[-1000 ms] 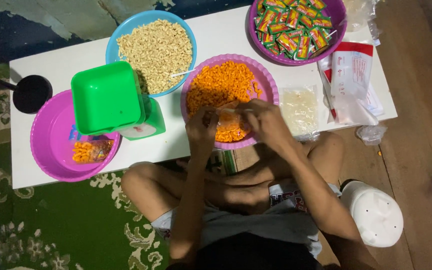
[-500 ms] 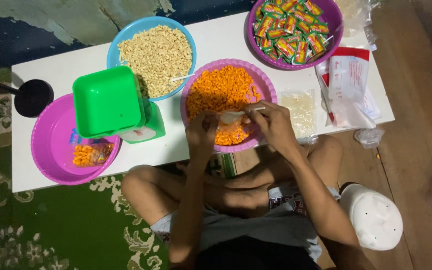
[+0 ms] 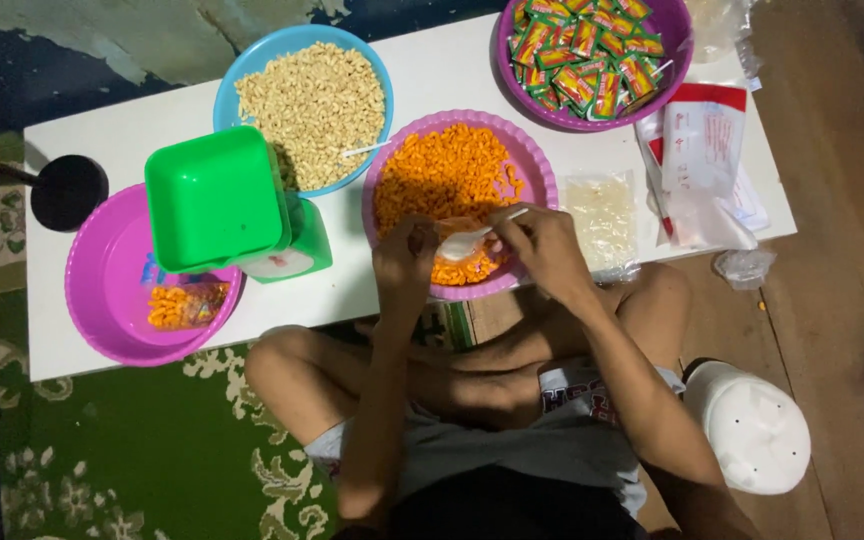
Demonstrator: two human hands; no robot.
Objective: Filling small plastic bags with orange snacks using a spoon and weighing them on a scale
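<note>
At the centre of the frame both hands work over the pink scalloped bowl of orange snacks. The left hand pinches the edge of a small clear bag held over the bowl's near side; the right hand is closed on a white plastic spoon whose scoop sits at the bag's mouth — the two hands are close together, nearly touching. Left of centre a green scale stands on the white table, just beside a larger pink basin holding one filled packet. In the upper middle sits a blue bowl of pale puffs; at upper right, a purple bowl of sachets — well apart from the hands.
</note>
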